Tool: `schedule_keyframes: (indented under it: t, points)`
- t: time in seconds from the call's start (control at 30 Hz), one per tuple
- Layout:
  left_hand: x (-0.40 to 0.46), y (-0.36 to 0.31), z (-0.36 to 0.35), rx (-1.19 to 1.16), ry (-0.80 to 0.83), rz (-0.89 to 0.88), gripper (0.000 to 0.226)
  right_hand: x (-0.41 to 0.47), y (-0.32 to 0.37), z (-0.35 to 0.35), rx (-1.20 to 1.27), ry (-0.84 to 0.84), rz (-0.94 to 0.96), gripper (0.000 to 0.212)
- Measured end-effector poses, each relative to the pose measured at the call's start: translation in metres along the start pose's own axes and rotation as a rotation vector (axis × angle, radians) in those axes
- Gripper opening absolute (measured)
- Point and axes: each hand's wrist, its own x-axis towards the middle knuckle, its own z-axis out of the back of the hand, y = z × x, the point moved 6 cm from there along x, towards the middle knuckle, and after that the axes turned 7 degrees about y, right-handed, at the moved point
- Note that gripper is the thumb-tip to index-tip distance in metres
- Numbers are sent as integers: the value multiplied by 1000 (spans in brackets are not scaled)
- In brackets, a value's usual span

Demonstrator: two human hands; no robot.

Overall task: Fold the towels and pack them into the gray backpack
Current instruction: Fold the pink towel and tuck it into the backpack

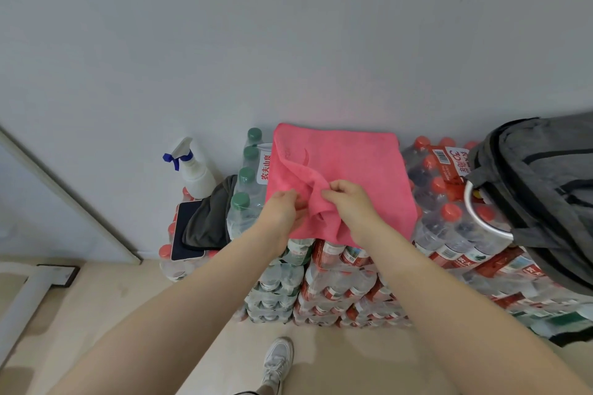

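Observation:
A pink towel (353,167) lies spread over the stacked packs of water bottles (340,285), with its near left part bunched up into a fold. My left hand (282,212) pinches the bunched cloth from the left. My right hand (349,202) pinches the same fold from the right, thumb and fingers curled on it. The gray backpack (542,189) lies at the right on the bottle packs, its opening facing left. A dark gray towel (208,221) lies crumpled at the left.
A white spray bottle with a blue trigger (192,170) stands by the wall at the left. A phone (187,231) lies under the dark cloth's edge. A metal ring (481,218) shows by the backpack. My shoe (277,362) is on the beige floor below.

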Motion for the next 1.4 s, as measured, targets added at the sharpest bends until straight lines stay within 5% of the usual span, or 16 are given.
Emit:
schedule_keyframes:
  t: [0.27, 0.4, 0.53, 0.7, 0.97, 1.1, 1.23, 1.4]
  points:
    - [6, -3, -14, -66, 146, 153, 21, 0, 7, 3, 135, 153, 49, 21]
    - [10, -8, 3, -22, 61, 22, 12, -2, 2, 1, -176, 165, 85, 20]
    - [-3, -18, 32, 401, -133, -264, 15, -11, 2, 4, -599, 135, 172, 13]
    - [-9, 6, 61, 495, -256, -245, 22, -24, 0, 13, -746, 55, 230, 18]
    - [-10, 47, 56, 273, -269, -52, 41, -47, -25, 59, -658, -277, 182, 17]
    - [-2, 54, 52, 133, -161, 22, 38, -56, -54, 96, -367, -539, -1, 13]
    - [-2, 54, 47, 152, -107, -3, 27, -55, -85, 98, 4, -501, -168, 29]
    - [-8, 39, 50, 103, -166, -158, 15, -59, -81, 94, -150, -434, -68, 44]
